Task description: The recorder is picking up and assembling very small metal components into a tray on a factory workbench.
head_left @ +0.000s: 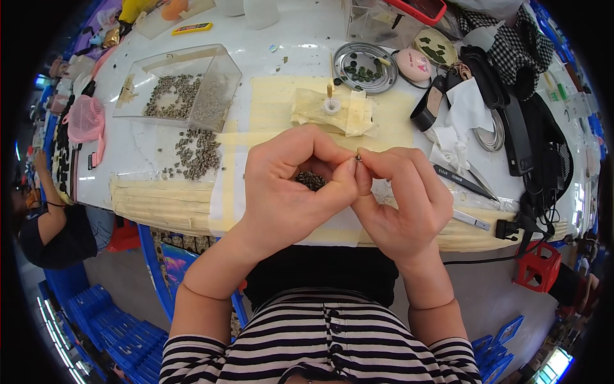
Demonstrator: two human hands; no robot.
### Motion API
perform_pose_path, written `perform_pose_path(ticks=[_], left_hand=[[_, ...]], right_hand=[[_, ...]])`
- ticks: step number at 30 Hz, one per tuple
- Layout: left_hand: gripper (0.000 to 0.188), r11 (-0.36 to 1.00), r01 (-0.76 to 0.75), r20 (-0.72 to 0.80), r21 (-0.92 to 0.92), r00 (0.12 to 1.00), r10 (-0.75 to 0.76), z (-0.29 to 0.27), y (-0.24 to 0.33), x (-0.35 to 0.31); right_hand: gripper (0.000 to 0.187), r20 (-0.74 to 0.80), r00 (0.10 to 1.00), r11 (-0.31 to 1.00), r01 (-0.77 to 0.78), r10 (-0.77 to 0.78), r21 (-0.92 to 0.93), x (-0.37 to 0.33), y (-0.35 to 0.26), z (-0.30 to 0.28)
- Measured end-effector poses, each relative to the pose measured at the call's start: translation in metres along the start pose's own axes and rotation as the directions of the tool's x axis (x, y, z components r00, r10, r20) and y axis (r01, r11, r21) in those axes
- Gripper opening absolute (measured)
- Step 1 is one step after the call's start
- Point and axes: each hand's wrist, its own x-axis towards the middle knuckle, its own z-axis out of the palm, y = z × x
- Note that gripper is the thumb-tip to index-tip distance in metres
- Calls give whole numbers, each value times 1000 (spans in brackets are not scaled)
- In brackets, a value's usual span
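Observation:
Above the front of the table, my left hand and my right hand meet fingertip to fingertip. Both are closed in a pinch around one tiny metal part, mostly covered by the fingers, so its exact kind is hard to make out. Behind my left fingers, a pile of small dark metal pieces shows in part. Further back, a small white cup with a thin stick at it rests on a tape-wrapped block.
At left, a clear plastic box lies with many small metal parts; more form a loose heap before it. Right are tweezers, a black strap, white tissue and a round metal dish with green pieces. Another person sits far left.

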Motion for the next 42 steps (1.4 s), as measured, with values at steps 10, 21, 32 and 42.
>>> perform_pose_path(ticks=[10, 21, 32, 42], left_hand=[[5, 955, -156, -68, 254, 982, 178, 2, -10, 1], [4, 999, 34, -38, -31, 999, -35, -3, -6, 1], [4, 991, 31, -35, -134, 999, -36, -2, -6, -2], [3, 986, 20, -27, -163, 999, -25, -1, -5, -3]], right_hand=[[23, 14, 999, 997, 36, -35, -70, 2, 4, 0], [23, 35, 997, 993, 76, -73, -88, 0, 2, 0], [19, 1, 999, 998, 46, -46, -34, 0, 0, 3], [19, -7, 1000, 998, -20, 20, 58, 2, -2, 1]])
